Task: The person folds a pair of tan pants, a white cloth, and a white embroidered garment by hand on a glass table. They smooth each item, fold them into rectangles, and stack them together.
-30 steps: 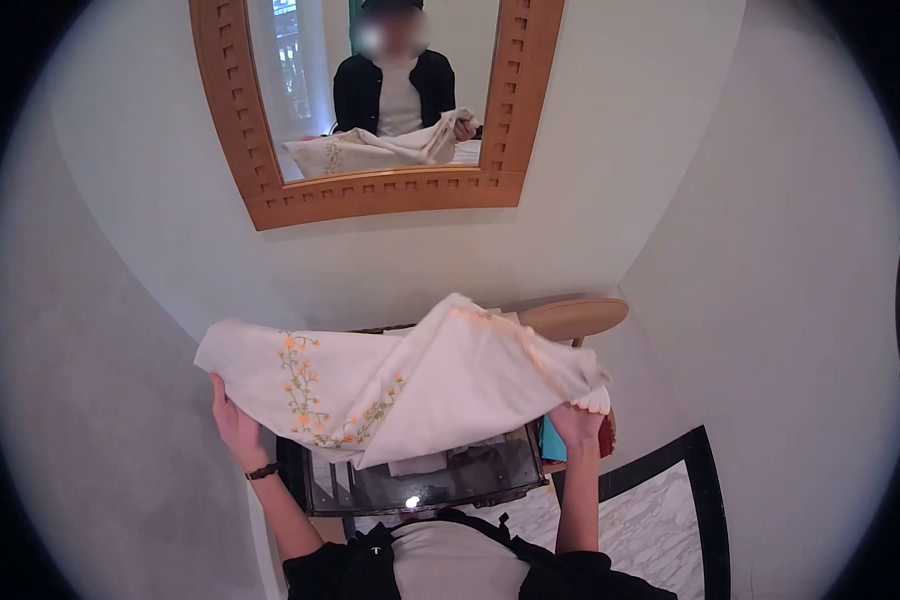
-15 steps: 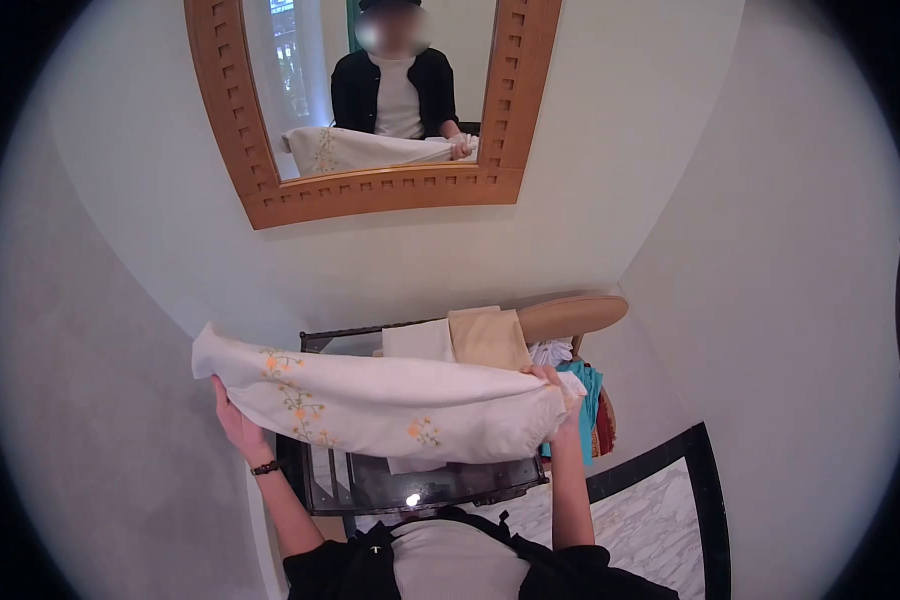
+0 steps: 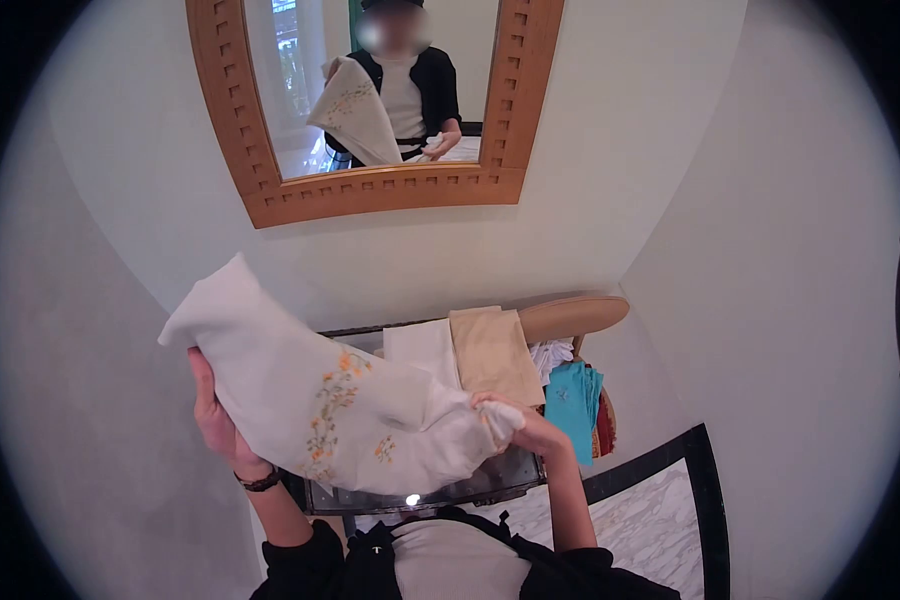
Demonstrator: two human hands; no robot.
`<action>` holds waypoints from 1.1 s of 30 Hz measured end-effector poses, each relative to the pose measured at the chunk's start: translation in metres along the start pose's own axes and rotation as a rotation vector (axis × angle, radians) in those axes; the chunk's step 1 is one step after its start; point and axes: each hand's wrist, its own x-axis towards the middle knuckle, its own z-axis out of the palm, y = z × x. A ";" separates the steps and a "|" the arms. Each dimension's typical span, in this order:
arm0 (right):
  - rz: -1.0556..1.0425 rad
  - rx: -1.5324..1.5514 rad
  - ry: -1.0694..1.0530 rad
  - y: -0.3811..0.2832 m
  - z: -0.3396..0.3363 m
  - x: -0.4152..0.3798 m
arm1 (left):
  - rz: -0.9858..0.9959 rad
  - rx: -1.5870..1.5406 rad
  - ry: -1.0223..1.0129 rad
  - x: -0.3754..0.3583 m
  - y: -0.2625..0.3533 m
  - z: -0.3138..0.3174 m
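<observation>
A white cloth (image 3: 280,370) embroidered with orange flowers and green stems stretches between my two hands, over the table. My left hand (image 3: 215,415) holds it up from below at its raised left end, the fingers partly hidden behind the fabric. At the lower right end, my right hand (image 3: 520,425) is closed round a bunched part of the cloth. Just behind the right hand lie a folded beige cloth (image 3: 492,350) and a folded white cloth (image 3: 417,350).
The dark-framed glass table (image 3: 500,488) stands against the wall. At its right, turquoise fabric (image 3: 570,405) lies on a chair with a tan rounded back (image 3: 573,317). A wood-framed mirror (image 3: 390,190) hangs above, reflecting a person with the cloth.
The left end of the embroidered cloth has risen and now slants up. My right hand has moved left and lower, bunching the right end closer in. More of the turquoise fabric shows.
</observation>
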 end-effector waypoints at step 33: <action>-0.372 -0.749 0.289 -0.008 0.051 0.028 | -0.334 0.208 0.344 0.047 0.011 -0.121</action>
